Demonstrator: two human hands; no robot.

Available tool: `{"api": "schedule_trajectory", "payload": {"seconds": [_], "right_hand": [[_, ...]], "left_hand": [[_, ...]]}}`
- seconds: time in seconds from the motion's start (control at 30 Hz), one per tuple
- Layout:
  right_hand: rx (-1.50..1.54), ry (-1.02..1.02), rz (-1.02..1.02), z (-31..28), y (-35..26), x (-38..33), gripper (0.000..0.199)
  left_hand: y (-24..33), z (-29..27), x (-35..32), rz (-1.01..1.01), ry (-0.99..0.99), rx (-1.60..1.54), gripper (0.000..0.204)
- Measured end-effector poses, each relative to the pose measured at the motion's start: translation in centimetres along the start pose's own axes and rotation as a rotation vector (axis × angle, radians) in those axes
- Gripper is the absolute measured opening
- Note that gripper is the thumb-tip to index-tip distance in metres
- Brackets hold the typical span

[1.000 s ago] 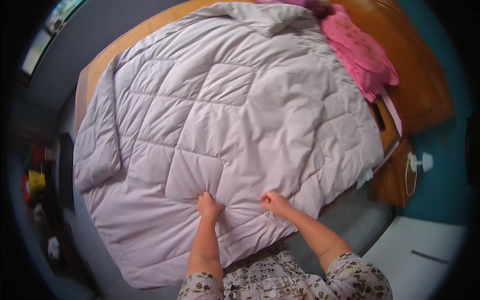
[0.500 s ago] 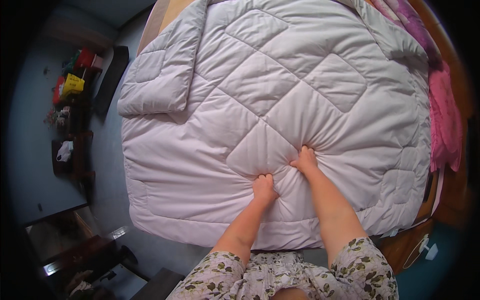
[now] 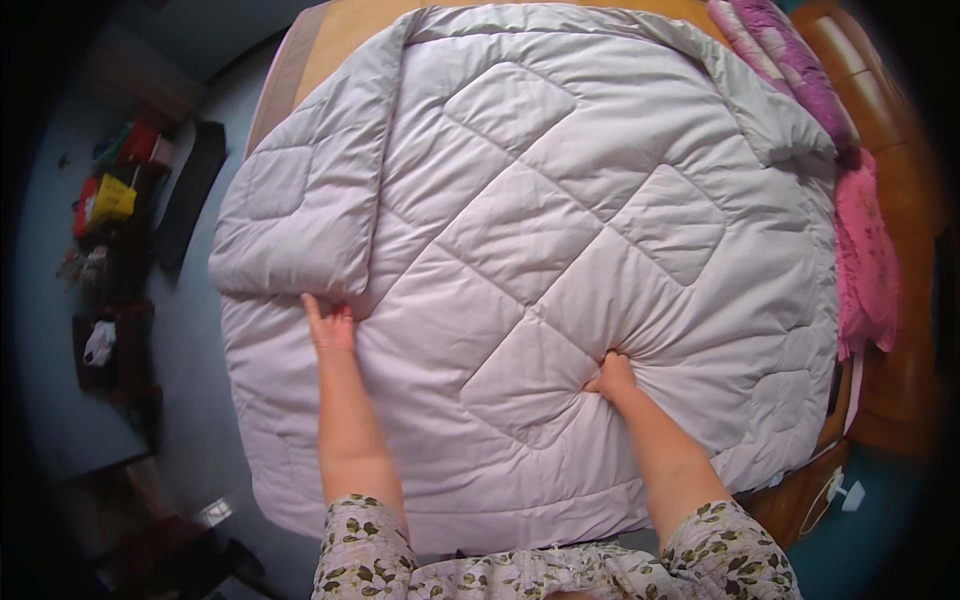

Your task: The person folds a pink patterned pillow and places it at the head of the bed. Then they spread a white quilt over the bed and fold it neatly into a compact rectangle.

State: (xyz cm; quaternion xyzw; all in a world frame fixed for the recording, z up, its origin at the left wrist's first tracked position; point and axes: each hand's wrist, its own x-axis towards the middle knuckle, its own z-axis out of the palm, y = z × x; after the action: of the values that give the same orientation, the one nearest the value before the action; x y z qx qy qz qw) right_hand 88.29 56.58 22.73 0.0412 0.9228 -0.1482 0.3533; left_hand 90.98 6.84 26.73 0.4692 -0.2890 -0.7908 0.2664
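Note:
A pale lilac-grey quilted comforter (image 3: 530, 230) with stitched diamond shapes covers most of the bed in front of me. Its far left part is folded over into a thick flap (image 3: 290, 230). At the near edge of that flap is my left hand (image 3: 332, 325), fingers apart, their tips partly hidden at the fold. My right hand (image 3: 614, 378) grips a bunch of the comforter right of centre, and creases fan out from its closed fingers. Another turned-over strip runs along the far right edge.
Beside the bed's right edge hang a pink cloth (image 3: 866, 260) and a purple patterned blanket (image 3: 775, 55). Bare tan bed surface (image 3: 350, 45) shows at the far left. Dark furniture with bags, one yellow (image 3: 112, 200), stands at the left wall. A white plug-like item (image 3: 852, 495) lies lower right.
My left hand has let go of the comforter near the middle and moved left and farther away, to the folded flap. The right hand keeps its grip. The view has shifted slightly.

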Motion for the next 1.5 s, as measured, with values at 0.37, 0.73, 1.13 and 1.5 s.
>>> {"api": "schedule_trajectory", "payload": {"seconds": [0.37, 0.73, 1.13, 1.5], "right_hand": [[0.021, -0.034, 0.017, 0.7, 0.6, 0.3, 0.073], [-0.027, -0.081, 0.034, -2.0, -1.7, 0.0, 0.074], [-0.004, -0.095, 0.021, -0.4, -0.4, -0.1, 0.075], [0.129, 0.021, -0.117, -0.6, -0.3, -0.6, 0.060]], "left_hand": [[4.1, 2.8, -3.6, -0.146, -0.367, 1.001, 0.022], [31.3, 14.5, -1.2, 1.267, -0.472, 0.845, 0.044], [-20.7, -5.3, -32.4, 0.479, -1.029, 1.611, 0.037], [-28.5, -4.5, -32.9, 0.495, -0.852, 2.232, 0.057]]}}
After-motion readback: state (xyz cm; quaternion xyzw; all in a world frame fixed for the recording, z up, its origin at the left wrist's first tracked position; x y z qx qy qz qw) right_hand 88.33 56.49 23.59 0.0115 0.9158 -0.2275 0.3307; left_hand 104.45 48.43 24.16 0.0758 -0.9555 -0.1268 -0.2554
